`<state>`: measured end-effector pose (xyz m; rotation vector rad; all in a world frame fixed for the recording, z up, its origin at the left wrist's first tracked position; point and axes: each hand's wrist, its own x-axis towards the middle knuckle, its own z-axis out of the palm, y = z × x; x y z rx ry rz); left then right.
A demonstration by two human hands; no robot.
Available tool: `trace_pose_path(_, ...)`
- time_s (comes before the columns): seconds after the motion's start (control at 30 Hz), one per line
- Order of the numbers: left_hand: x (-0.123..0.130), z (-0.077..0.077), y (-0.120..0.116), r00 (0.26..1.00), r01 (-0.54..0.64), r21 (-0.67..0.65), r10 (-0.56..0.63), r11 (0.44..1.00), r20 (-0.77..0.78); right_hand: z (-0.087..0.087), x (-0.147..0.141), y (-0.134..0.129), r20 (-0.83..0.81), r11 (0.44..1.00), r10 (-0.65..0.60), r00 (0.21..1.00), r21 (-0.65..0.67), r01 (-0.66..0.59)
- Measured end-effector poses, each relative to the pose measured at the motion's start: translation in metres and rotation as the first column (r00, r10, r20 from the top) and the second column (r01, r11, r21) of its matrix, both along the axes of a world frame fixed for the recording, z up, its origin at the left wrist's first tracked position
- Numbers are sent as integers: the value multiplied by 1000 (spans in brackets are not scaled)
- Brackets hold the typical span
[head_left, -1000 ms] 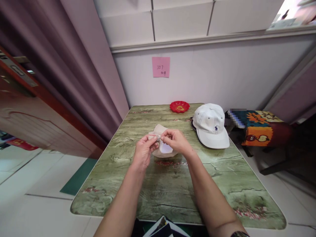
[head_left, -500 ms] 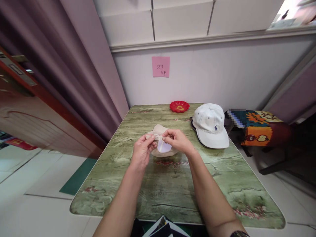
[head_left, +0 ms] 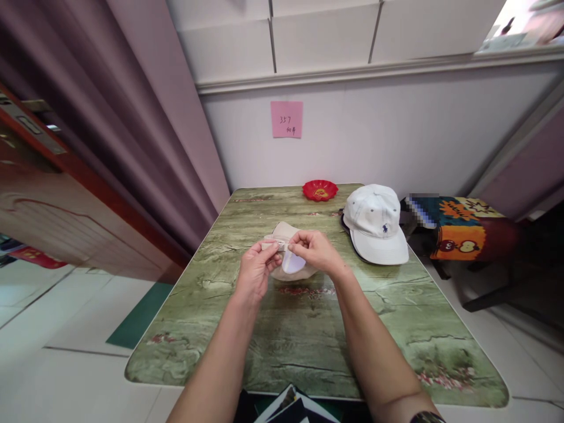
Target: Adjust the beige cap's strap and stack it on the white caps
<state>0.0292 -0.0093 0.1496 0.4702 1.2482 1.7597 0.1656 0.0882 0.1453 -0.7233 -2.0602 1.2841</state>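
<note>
A beige cap lies on the table with its pale lining facing up, between both hands. My left hand pinches one end of a light strap at the cap's near part. The strap's other end is between the thumb and forefinger of my right hand. The fingertips of the two hands are a short distance apart. Fine detail of the strap's fastening is too small to make out.
A white cap sits on top of a dark one at the table's right side. At the back edge is a red scalloped dish. A patterned stool stands right of the green table.
My left hand has shifted very slightly to the right with the strap. The other objects have not moved.
</note>
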Motion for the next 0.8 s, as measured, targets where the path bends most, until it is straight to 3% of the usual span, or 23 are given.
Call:
trace_pose_path(0.2, 0, -1, 0, 1000, 14, 6, -14, 1000, -1, 2, -1, -2, 61, 997, -60, 996, 50, 57)
trace_pose_path(0.37, 1, -1, 0, 1000, 4, 12, -4, 1000, -21, 0, 0, -1, 42, 999, 13, 999, 39, -15)
trace_pose_path(0.47, 3, -3, 1, 997, 35, 5, -34, 999, -70, -2, -2, -1, 21, 997, 75, 997, 31, -75)
trace_pose_path(0.57, 2, -4, 1, 979, 49, 13, -45, 999, -199, -5, -3, -1, 28, 997, 60, 998, 51, -61)
trace_pose_path(0.7, -9, -5, -1, 858, -64, 30, 70, 998, -509, -4, -4, -1, 62, 998, 14, 998, 57, -17)
trace_pose_path(0.8, -19, -5, -3, 744, 7, -14, -14, 1000, -668, -2, -3, -2, 65, 999, 29, 997, 42, -31)
